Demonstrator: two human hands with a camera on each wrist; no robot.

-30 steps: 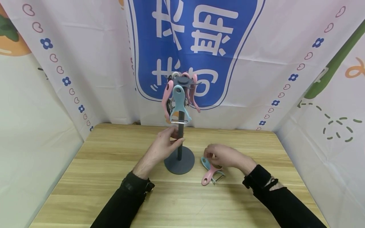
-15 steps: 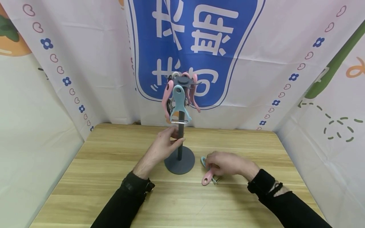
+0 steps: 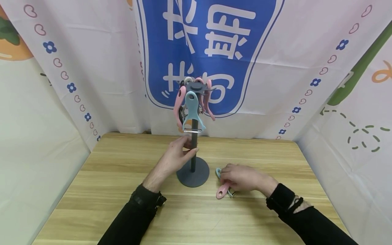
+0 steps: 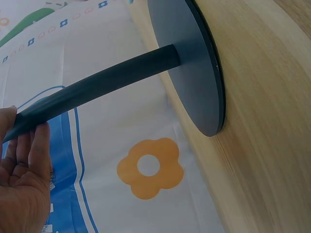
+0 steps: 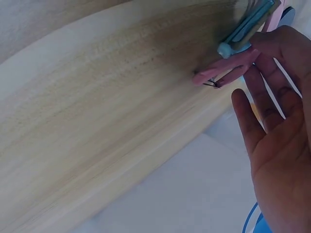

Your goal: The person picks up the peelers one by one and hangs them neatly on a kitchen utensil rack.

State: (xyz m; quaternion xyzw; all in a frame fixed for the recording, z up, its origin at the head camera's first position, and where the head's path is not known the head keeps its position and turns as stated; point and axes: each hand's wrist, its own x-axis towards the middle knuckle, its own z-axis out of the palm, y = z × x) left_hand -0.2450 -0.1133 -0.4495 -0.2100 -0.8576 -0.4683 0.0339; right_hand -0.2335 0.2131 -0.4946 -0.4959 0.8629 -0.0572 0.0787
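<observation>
My left hand (image 3: 176, 153) grips the pole (image 3: 194, 139) of a dark grey stand, below its hanging peelers. In the left wrist view the fingers and thumb close round that pole (image 4: 97, 90), and its round base (image 4: 197, 73) stands on the table. To the right of the base my right hand (image 3: 242, 177) is over a pink peeler (image 3: 222, 191) and a light blue peeler (image 3: 218, 172), which cross on the tabletop. Seen from the right wrist, thumb and forefinger pinch the pink peeler (image 5: 226, 68) beside the blue one (image 5: 248, 24). The hand partly hides both peelers.
At the top of the stand, a blue peeler (image 3: 192, 109), a pink peeler (image 3: 179, 105) and several others hang from a grey holder (image 3: 196, 87). The wooden table (image 3: 122, 190) reaches back to a printed cloth (image 3: 116, 85). More cloth hangs on both sides.
The right hand has come down and slightly toward me onto the crossed peelers, covering more of them. My left hand stays on the pole, and the stand has not moved.
</observation>
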